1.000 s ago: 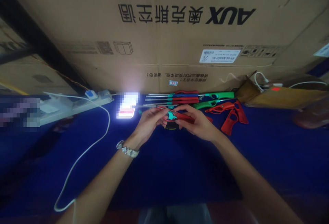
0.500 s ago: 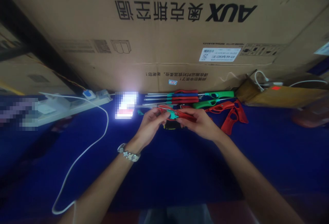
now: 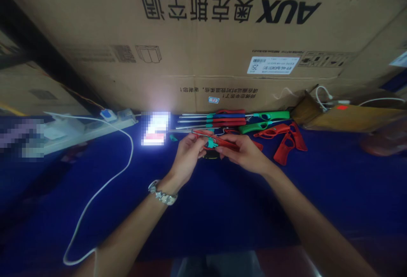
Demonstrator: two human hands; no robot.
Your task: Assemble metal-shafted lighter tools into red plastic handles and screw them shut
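A red handle (image 3: 228, 143) with a green piece (image 3: 210, 143) showing at its left end sits just above the bench (image 3: 222, 209), between the two hands. The left hand (image 3: 187, 153) pinches its left end; the right hand (image 3: 247, 151) grips it farther right. It looks unfinished, with the green piece exposed, though the fingers hide how the parts fit. Just behind, rod-ended lighters (image 3: 231, 122) lie in a row and look complete. To the right, loose red shells (image 3: 282, 150) appear not yet fitted with rods. A cardboard box (image 3: 197, 67) stands behind everything.
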